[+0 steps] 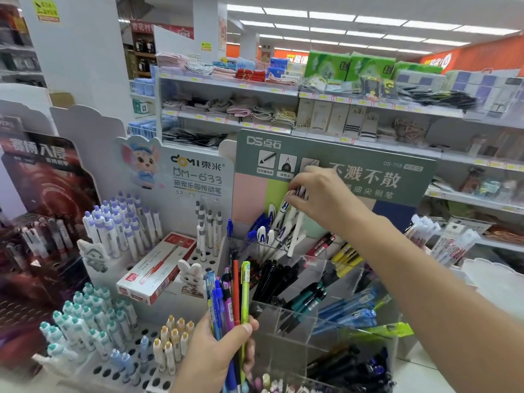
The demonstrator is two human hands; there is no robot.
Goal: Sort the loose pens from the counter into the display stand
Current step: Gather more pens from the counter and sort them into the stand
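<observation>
- left hand (215, 353) grips a pen bunch (229, 296) at the stand's (295, 330) front edge.
- right hand (317, 194) pinches white pens (286, 222) over the crowded back compartment.

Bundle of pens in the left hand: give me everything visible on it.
The bundle of pens is a mixed fistful of slim plastic pens: blue ones, purple, an orange-red one with a dark tip and a lime-green one. They stand roughly upright, fanned slightly, tops up. The left hand grips them round the lower part, thumb across the front; their lower ends run out of frame. They are held in front of the clear compartment stand.
</observation>
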